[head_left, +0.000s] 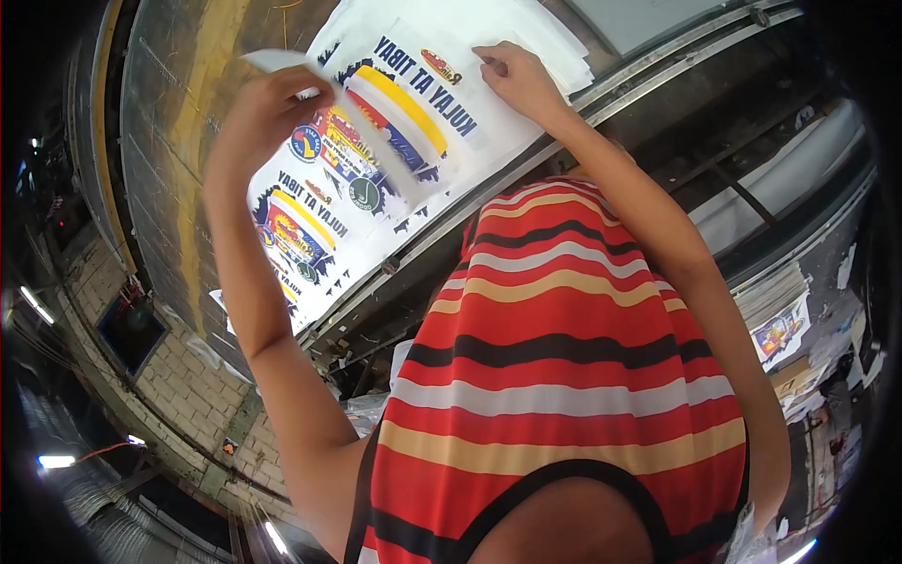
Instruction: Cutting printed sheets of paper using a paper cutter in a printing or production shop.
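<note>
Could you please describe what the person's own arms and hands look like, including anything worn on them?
Both arms are bare from shoulder to fingertips. The left hand and right hand wear no gloves, rings or watch. The person wears a sleeveless top striped red, black, white and tan.

Sleeveless striped top (554, 376) (red, black, white, tan), black-trimmed.

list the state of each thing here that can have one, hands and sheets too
left hand: closed on the lifted corner of the top printed white sheet, peeling it up
right hand: fingers pressed flat on that sheet's far edge
stack of printed white sheets: lying flat on the metal table
pile of printed sheets at right: stacked, untouched
</note>
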`<state>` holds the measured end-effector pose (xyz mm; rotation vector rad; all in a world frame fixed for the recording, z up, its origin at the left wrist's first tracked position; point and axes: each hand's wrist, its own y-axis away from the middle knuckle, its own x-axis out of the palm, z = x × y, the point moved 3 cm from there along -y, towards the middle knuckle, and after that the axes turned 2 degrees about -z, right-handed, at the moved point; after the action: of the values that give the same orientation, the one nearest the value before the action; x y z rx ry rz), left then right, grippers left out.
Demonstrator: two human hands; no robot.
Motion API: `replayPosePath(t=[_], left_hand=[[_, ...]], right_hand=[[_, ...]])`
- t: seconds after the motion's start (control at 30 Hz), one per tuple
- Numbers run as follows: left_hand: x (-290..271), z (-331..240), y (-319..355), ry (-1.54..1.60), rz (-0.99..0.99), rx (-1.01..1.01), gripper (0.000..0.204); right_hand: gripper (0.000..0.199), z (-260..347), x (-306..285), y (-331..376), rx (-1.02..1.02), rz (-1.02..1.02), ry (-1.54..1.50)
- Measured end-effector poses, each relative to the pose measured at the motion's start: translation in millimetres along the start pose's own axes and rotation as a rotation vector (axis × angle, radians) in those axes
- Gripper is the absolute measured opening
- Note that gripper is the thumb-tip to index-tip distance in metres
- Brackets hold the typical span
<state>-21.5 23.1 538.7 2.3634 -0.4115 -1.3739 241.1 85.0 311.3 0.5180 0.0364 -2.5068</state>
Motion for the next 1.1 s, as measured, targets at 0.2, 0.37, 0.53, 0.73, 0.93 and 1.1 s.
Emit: replayPosePath(t=[0.2, 0.37, 0.53, 0.73, 0.93, 1.1], left_hand=[[-48, -23, 34, 0.094, -0.221, 0.012, 0.014], [58, -16, -65, 0.280, 0.028, 0.186, 0.015], [135, -1, -134, 0.070, 0.050, 0.269, 0.012], [149, 7, -148, 0.049, 0.029, 0.252, 0.015], [152, 10, -144, 0.001, -0.024, 0.277, 0.024], [152, 11, -135, -0.009, -0.051, 0.314, 0.026]], right_hand=[[0.036, 12, 1, 7, -0.027, -0.013, 0.078], [0.035, 11, 2, 7, 0.092, -0.003, -0.008], [0.035, 2, 1, 2, 0.099, 0.014, -0.017], [0.036, -4, 0, 5, 0.152, 0.037, -0.064], [0.033, 3, -1, 7, 0.067, 0.002, -0.046], [0.034, 2, 0, 6, 0.087, 0.016, -0.014]])
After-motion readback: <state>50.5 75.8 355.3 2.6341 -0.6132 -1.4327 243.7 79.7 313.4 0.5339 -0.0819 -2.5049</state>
